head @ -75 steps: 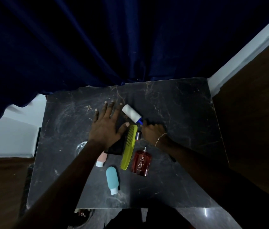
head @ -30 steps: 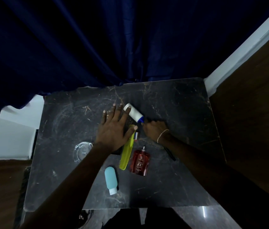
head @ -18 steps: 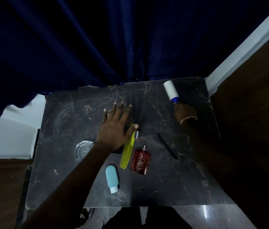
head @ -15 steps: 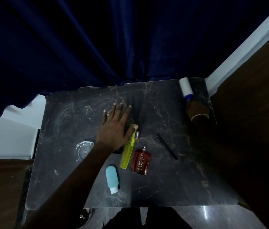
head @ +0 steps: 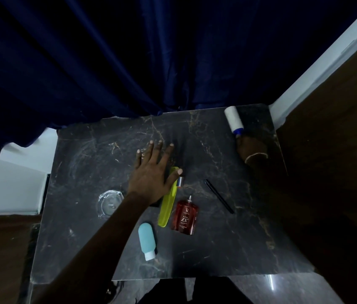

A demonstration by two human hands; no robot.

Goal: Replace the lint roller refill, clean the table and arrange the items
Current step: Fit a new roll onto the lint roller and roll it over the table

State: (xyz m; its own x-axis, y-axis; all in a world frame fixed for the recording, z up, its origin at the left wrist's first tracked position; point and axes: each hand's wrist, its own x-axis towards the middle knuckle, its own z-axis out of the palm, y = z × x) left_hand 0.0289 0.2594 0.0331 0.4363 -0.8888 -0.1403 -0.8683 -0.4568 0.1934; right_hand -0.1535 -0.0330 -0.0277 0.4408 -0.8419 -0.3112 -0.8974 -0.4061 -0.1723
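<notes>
The dark blue curtain (head: 129, 58) hangs across the far side, its hem meeting the back edge of the black marble counter (head: 89, 227) in front of me. My left hand (head: 154, 172) lies flat on the middle of the counter, its grip spread wide with the fingers splayed and pinching nothing; the palm covers the upper end of the yellow-green comb (head: 167, 205) and part of a dark flat thing beneath it that I cannot make out. My right hand (head: 251, 150) is at the far right corner of the counter, its grip pressed together around the blue handle of the lint roller (head: 234, 120), whose white roll points away from me toward the back edge. Just right of the comb lies the red perfume bottle (head: 185, 217), its nozzle toward the curtain. Near my left forearm sits a clear glass ashtray (head: 110, 202). Nearer to me, the teal travel bottle (head: 147, 240) lies with its white cap toward me. A thin black pen (head: 219, 196) lies slanted between the perfume and my right hand. A small silver cap (head: 180, 181) rests by my left thumb.
</notes>
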